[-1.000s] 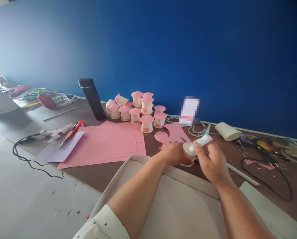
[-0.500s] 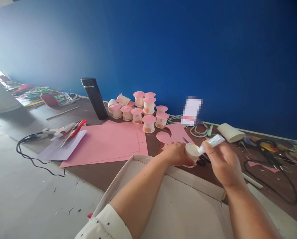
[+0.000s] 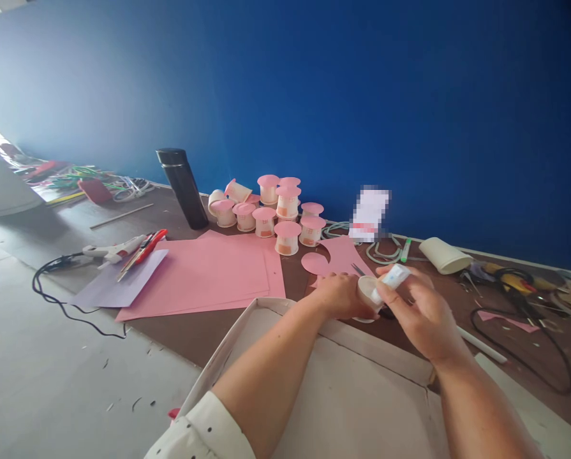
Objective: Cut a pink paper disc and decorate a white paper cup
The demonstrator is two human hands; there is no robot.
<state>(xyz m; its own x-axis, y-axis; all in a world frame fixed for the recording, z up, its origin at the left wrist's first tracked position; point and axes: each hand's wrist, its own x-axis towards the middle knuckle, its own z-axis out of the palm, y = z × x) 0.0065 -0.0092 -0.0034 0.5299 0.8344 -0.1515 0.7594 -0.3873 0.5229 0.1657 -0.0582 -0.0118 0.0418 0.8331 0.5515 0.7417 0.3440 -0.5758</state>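
Observation:
My left hand (image 3: pixel 339 296) is wrapped round a small white paper cup (image 3: pixel 365 289), steadying it near the table's front edge. Between the thumb and fingers of my right hand (image 3: pixel 420 313) is a white glue tube (image 3: pixel 396 276), tilted with its nozzle down at the cup's rim. Whether the nozzle touches the rim I cannot tell. Beyond my left hand lie a pink paper circle (image 3: pixel 314 262) and a cut pink sheet (image 3: pixel 341 249). Scissors (image 3: pixel 358 269) show their tips behind the cup. Several finished paper cups (image 3: pixel 286 238) with pink round tops stand farther back.
A white cardboard tray (image 3: pixel 356 395) lies under my forearms. To the left are large pink sheets (image 3: pixel 218 271), a red utility knife (image 3: pixel 150 247), a glue gun (image 3: pixel 117 250) and a black flask (image 3: pixel 184 189). Another paper cup (image 3: pixel 444 255) lies on its side at right, near a black cable (image 3: pixel 550 347).
My right hand has moved left with the glue tube, bringing it over the cup's rim. The cup and my left hand have hardly moved.

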